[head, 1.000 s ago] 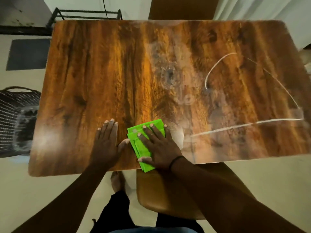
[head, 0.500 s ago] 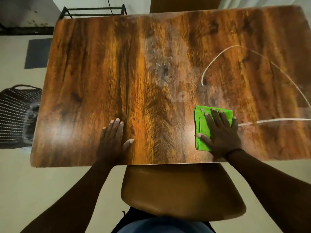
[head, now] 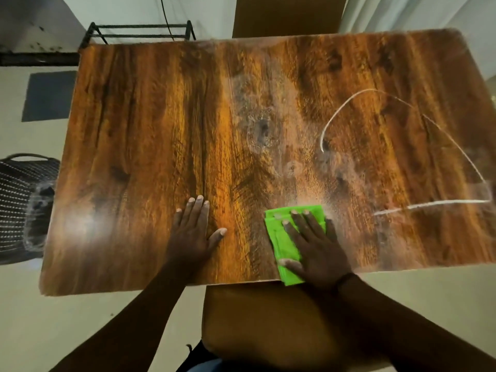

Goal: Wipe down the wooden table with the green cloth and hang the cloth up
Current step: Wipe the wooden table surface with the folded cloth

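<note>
Nearest you, a smooth tan chair seat [head: 268, 326] with a rounded edge tucks under the near edge of the tabletop [head: 150, 135]. Just beyond it your right hand [head: 312, 245] lies flat with straight fingers, pressing on the green cloth [head: 281, 237], which sits folded into a thick pad at the near edge, right of the middle, one corner hanging slightly over the rim. Keep that palm flat and the pressure even, so the whole pad drags rather than just its leading fold. To its left your left hand [head: 193, 232] rests spread and empty on the bare wood, thumb out; let it brace you as you lean. The surface is glossy, dark orange-brown with a strong grain running near to far, so long overlapping strokes along the grain should leave fewer streaks. Farther out to the right, thin white lines [head: 349, 108] trace a rough triangle, and a hazy, dusty film [head: 257, 124] covers the middle; both probably need firmer passes. Off the left edge stands a dark woven basket [head: 24, 200], and a black metal rack [head: 139, 33] stands by the far wall.
</note>
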